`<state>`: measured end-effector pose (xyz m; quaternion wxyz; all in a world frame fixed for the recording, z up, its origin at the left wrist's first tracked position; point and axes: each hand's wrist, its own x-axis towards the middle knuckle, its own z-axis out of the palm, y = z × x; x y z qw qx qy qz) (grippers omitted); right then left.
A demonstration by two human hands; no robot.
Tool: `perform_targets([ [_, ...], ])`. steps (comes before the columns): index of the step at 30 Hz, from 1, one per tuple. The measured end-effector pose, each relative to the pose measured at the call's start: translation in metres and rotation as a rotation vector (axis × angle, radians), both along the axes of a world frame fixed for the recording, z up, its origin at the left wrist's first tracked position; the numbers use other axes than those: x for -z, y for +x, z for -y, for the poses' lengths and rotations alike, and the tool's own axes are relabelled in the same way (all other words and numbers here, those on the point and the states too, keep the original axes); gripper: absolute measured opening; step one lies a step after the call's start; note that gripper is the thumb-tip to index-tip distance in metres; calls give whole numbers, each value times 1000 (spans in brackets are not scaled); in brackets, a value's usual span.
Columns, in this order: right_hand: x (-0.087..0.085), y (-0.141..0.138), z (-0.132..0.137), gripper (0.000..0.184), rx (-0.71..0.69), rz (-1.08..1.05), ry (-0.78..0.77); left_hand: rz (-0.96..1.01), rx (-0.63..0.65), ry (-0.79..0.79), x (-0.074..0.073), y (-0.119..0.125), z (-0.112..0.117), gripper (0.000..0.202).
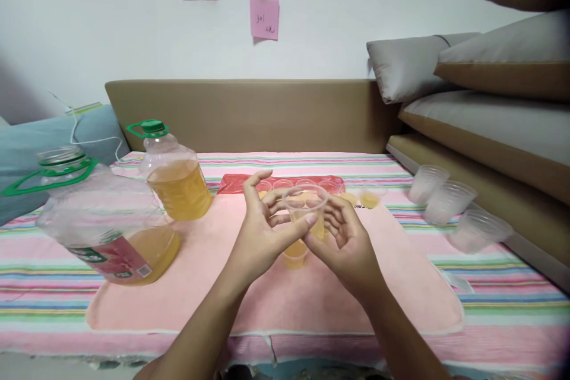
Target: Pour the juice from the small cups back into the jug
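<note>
My left hand (260, 231) and my right hand (345, 237) meet above a pink cloth (187, 273), both holding a small clear plastic cup (305, 202) between their fingertips. The cup is lifted and looks empty or nearly so. Just below the hands a small cup of yellow liquid (294, 254) stands on the cloth. Behind them a red tray (231, 183) carries a row of several small cups with yellow liquid.
A large open oil bottle (107, 225) tilts at the left, another capped one (176, 175) stands behind it. Stacked clear cups (449, 202) lie on the striped sheet at right, near sofa cushions (490, 124). A brown headboard (249, 113) runs along the back.
</note>
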<state>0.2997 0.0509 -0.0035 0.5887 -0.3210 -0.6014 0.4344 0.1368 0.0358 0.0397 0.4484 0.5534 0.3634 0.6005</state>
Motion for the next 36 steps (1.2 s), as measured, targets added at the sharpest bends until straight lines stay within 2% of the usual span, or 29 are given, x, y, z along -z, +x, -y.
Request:
perform_targets([
  [5, 5, -1, 1, 58, -1, -42, 36, 3, 39, 13, 2, 3, 1, 92],
  [9, 13, 9, -1, 58, 105, -34, 19, -88, 19, 145, 10, -14, -6, 85],
  [11, 16, 18, -4, 59, 147, -26, 16, -143, -31, 228, 24, -29, -12, 80],
  [13, 20, 28, -7, 59, 183, -22, 24, -200, -102, 237, 44, -42, -17, 84],
  [15, 23, 37, -10, 59, 219, -17, 28, -296, -104, 120, 66, -51, -16, 102],
  [18, 29, 46, -12, 62, 246, 3, 10, -442, 16, -79, 95, -54, -7, 124],
  [20, 34, 50, -13, 62, 240, 25, 8, -485, 54, -153, 109, -48, 1, 123],
  [24, 43, 53, -11, 60, 217, 86, 38, -420, -14, -164, 128, -30, 5, 106],
  [29, 53, 52, -8, 61, 198, 146, 29, -352, -81, -82, 139, -18, -4, 91],
  [36, 51, 53, -5, 62, 192, 286, -3, -342, -72, -90, 132, -18, -4, 86],
])
